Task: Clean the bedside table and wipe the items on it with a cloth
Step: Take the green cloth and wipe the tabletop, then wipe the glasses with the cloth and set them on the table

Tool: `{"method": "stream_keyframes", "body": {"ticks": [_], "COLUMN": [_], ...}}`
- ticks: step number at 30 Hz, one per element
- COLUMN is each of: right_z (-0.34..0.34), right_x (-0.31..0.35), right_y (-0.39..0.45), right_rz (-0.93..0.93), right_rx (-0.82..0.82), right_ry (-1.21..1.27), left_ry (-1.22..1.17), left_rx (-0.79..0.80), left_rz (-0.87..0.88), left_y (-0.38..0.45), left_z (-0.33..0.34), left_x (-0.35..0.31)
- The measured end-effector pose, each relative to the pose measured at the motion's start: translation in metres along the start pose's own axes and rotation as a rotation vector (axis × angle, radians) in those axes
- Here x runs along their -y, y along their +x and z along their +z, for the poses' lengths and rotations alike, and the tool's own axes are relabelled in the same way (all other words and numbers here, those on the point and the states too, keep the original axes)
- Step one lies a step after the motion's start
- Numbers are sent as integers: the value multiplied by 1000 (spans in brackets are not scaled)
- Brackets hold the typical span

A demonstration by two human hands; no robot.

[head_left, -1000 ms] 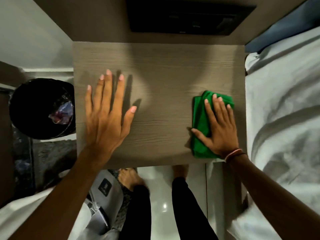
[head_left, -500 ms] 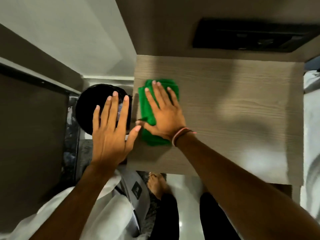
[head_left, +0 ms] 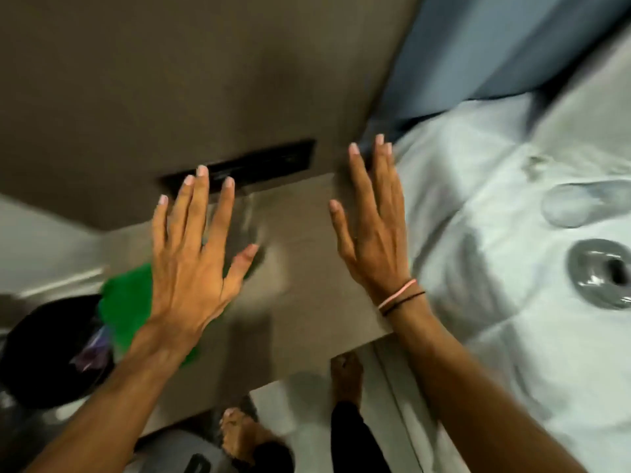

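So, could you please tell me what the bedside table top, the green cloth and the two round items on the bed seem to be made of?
Bedside table top: matte grey-brown wood-look surface, faint grain lines; probably laminate.
Green cloth: soft fabric, dull and crumpled; possibly microfibre, blurred.
Clear round item: see-through, likely glass or plastic.
Shiny dish: bright reflections suggest glass or polished metal; I cannot tell which.

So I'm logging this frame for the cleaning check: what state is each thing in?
left hand: open, fingers spread, over the cloth
right hand: open, empty
green cloth: crumpled on the table's left side
bedside table: top bare
black bin: open, holding litter
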State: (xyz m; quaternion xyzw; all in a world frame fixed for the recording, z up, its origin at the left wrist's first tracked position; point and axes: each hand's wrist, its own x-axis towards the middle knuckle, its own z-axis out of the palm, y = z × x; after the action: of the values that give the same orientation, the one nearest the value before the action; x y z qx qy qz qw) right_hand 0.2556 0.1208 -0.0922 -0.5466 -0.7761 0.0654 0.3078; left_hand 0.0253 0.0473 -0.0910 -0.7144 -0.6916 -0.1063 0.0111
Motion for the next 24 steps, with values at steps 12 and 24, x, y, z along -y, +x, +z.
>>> {"method": "stream_keyframes", "body": {"ticks": [12, 24], "right_z": [-232, -222], "right_x": [-245, -285], "right_y": [-1, 34], "right_rz": [485, 252], "right_rx": [95, 410], "right_ry": [-18, -228], "left_ry": [-156, -155], "left_rx": [-114, -119], "left_rz": [508, 450], "left_y": [146, 149], "left_z": [22, 72], "left_x": [-299, -280]}}
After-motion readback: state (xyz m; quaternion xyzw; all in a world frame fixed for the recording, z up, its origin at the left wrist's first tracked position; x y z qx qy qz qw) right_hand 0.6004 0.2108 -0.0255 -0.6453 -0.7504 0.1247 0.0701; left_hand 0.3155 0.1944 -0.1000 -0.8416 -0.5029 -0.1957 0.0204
